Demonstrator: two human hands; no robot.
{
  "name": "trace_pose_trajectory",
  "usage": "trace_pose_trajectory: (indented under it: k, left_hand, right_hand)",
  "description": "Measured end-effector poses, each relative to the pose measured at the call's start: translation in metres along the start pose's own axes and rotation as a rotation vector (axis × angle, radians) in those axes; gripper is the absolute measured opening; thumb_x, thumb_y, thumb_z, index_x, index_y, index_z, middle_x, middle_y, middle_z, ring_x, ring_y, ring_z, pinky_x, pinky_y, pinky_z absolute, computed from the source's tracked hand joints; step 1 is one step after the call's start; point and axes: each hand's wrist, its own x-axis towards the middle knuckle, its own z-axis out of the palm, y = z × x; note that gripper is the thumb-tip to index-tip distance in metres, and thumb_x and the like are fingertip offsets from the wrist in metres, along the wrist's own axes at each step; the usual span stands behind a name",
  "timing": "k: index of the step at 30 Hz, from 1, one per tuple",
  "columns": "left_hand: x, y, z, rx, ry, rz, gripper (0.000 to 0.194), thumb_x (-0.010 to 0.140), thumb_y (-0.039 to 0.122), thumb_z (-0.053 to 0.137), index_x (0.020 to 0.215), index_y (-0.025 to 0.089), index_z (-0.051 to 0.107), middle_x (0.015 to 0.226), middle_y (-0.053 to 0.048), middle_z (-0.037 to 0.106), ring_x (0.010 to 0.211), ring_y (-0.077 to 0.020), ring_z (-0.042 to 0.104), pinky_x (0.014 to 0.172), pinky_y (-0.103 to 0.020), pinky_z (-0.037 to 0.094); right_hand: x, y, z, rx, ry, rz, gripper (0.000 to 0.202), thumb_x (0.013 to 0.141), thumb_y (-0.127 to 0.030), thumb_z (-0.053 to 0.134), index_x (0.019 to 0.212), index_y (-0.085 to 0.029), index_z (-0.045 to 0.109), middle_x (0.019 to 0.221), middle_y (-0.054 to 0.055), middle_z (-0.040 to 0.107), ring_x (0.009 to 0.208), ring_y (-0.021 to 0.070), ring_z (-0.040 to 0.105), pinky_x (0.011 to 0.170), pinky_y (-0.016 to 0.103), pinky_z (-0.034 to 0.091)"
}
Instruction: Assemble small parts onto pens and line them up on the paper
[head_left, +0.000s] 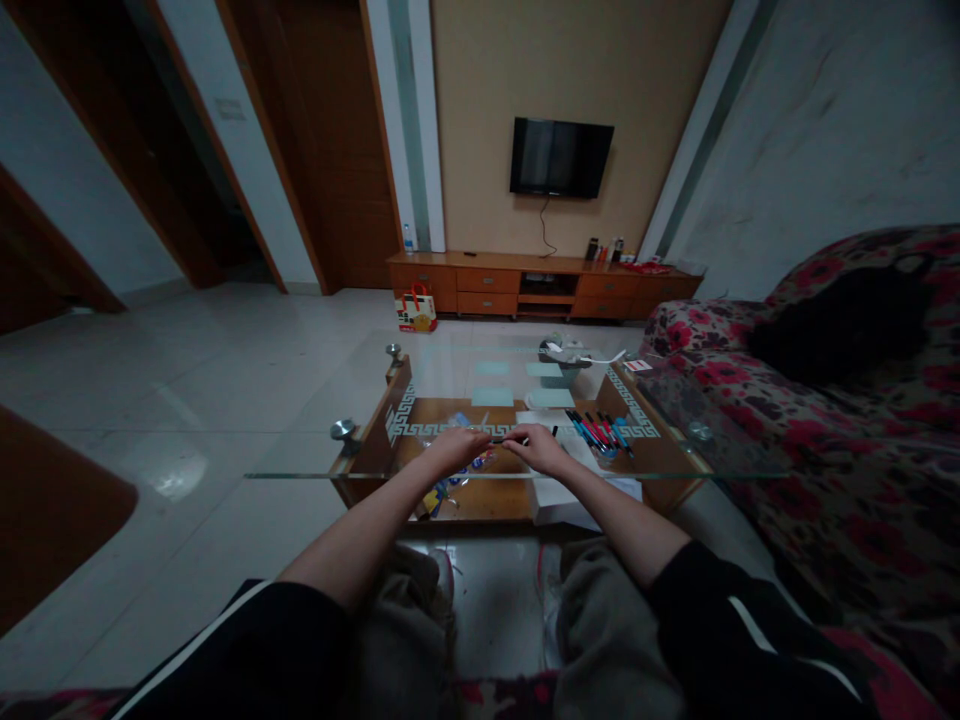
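Over the near part of the glass coffee table [300,472], my two hands meet at a thin dark pen [498,441]. My left hand [459,447] pinches one end of it, and my right hand [537,448] grips the other. A short black tip shows just beyond the right hand; whether it belongs to the same pen I cannot tell. To the right of my hands lies a group of several pens [600,432] in black, red and blue. Under my left hand, small colourful packets [457,475] show on the wooden shelf below the glass.
A white box [559,500] sits on the lower shelf. Toward the table's far right are a grey-white item [568,352] and a small card [638,366]. A flowered sofa [862,480] stands at the right. Beyond are a paper bag [416,310] and a TV cabinet [487,285].
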Motion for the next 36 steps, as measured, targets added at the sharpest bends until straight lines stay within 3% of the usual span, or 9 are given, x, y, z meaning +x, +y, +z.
trace_pose_trajectory:
  k: [5, 9, 13, 17, 22, 25, 28, 33, 36]
  left_hand:
    - [-0.0013, 0.0011, -0.0038, -0.017, 0.006, -0.002, 0.034, 0.1, 0.048, 0.046, 0.109, 0.025, 0.067, 0.097, -0.008, 0.074, 0.086, -0.0201, 0.071, 0.072, -0.025, 0.049]
    - [-0.0024, 0.0006, -0.0032, -0.028, 0.015, -0.007, 0.034, 0.099, 0.051, 0.046, 0.109, 0.025, 0.065, 0.098, -0.008, 0.074, 0.087, -0.0203, 0.07, 0.074, -0.025, 0.049]
    - [-0.0032, 0.0018, -0.0048, -0.038, 0.008, -0.018, 0.034, 0.099, 0.051, 0.047, 0.109, 0.024, 0.065, 0.097, -0.008, 0.074, 0.087, -0.0214, 0.071, 0.073, -0.026, 0.049]
    - [-0.0037, 0.003, -0.0083, -0.032, -0.002, -0.023, 0.032, 0.099, 0.049, 0.047, 0.11, 0.024, 0.065, 0.096, -0.008, 0.074, 0.086, -0.0215, 0.071, 0.072, -0.026, 0.049]
    - [-0.0037, 0.0024, -0.0059, -0.035, 0.016, -0.01, 0.031, 0.099, 0.049, 0.046, 0.109, 0.025, 0.064, 0.097, -0.007, 0.074, 0.086, -0.0198, 0.07, 0.074, -0.026, 0.049]
    - [-0.0032, 0.0011, -0.003, -0.041, 0.004, -0.017, 0.031, 0.099, 0.049, 0.048, 0.11, 0.025, 0.064, 0.098, -0.007, 0.074, 0.087, -0.0198, 0.07, 0.075, -0.026, 0.049]
    - [-0.0031, 0.0001, -0.0018, -0.036, 0.005, -0.02, 0.033, 0.099, 0.049, 0.046, 0.111, 0.024, 0.064, 0.099, -0.008, 0.073, 0.088, -0.0205, 0.07, 0.076, -0.026, 0.049]
    - [-0.0041, 0.0006, -0.0034, -0.044, 0.01, 0.0, 0.034, 0.101, 0.049, 0.042, 0.112, 0.024, 0.063, 0.1, -0.008, 0.073, 0.089, -0.021, 0.07, 0.076, -0.027, 0.05]
    - [-0.0041, 0.0021, -0.0054, -0.028, 0.002, -0.008, 0.035, 0.1, 0.05, 0.043, 0.11, 0.023, 0.063, 0.098, -0.008, 0.073, 0.087, -0.0216, 0.07, 0.074, -0.027, 0.049]
  right_hand:
    - [-0.0015, -0.0058, -0.0007, 0.041, 0.034, 0.035, 0.025, 0.089, -0.039, 0.065, 0.095, -0.017, 0.074, 0.089, 0.006, 0.072, 0.08, 0.0175, 0.063, 0.074, 0.027, 0.046]
    - [-0.0007, -0.0035, -0.0008, -0.06, -0.011, 0.009, 0.039, 0.099, -0.038, 0.047, 0.075, -0.017, 0.069, 0.079, 0.005, 0.066, 0.077, 0.0173, 0.059, 0.075, 0.029, 0.043]
    - [-0.003, -0.0005, 0.0021, 0.014, 0.038, 0.035, 0.017, 0.089, -0.033, 0.061, 0.086, -0.017, 0.064, 0.085, 0.003, 0.064, 0.076, 0.0161, 0.058, 0.072, 0.027, 0.044]
    - [-0.0053, -0.0027, 0.0031, 0.127, 0.042, 0.036, 0.029, 0.083, -0.035, 0.068, 0.105, -0.019, 0.059, 0.095, 0.002, 0.065, 0.077, 0.0153, 0.059, 0.071, 0.027, 0.046]
    - [-0.0028, -0.0025, 0.0018, 0.006, -0.016, 0.002, 0.028, 0.096, -0.036, 0.051, 0.08, -0.017, 0.063, 0.081, 0.004, 0.063, 0.08, 0.0174, 0.058, 0.077, 0.03, 0.045]
    - [-0.0043, -0.0009, 0.0027, 0.032, 0.003, 0.023, 0.018, 0.087, -0.035, 0.063, 0.09, -0.018, 0.062, 0.086, 0.002, 0.063, 0.075, 0.0155, 0.057, 0.072, 0.028, 0.045]
    - [-0.0063, -0.0005, 0.0037, 0.085, 0.028, 0.031, 0.035, 0.08, -0.039, 0.071, 0.106, -0.019, 0.059, 0.097, 0.002, 0.064, 0.076, 0.0151, 0.058, 0.07, 0.027, 0.046]
    - [-0.0038, -0.0001, 0.003, -0.032, -0.034, 0.008, 0.033, 0.097, -0.039, 0.049, 0.08, -0.018, 0.066, 0.079, 0.003, 0.064, 0.078, 0.017, 0.058, 0.076, 0.029, 0.044]
    - [-0.0034, -0.0005, 0.0028, 0.016, 0.005, 0.005, 0.019, 0.089, -0.036, 0.062, 0.092, -0.017, 0.067, 0.089, 0.004, 0.067, 0.078, 0.0162, 0.059, 0.072, 0.027, 0.045]
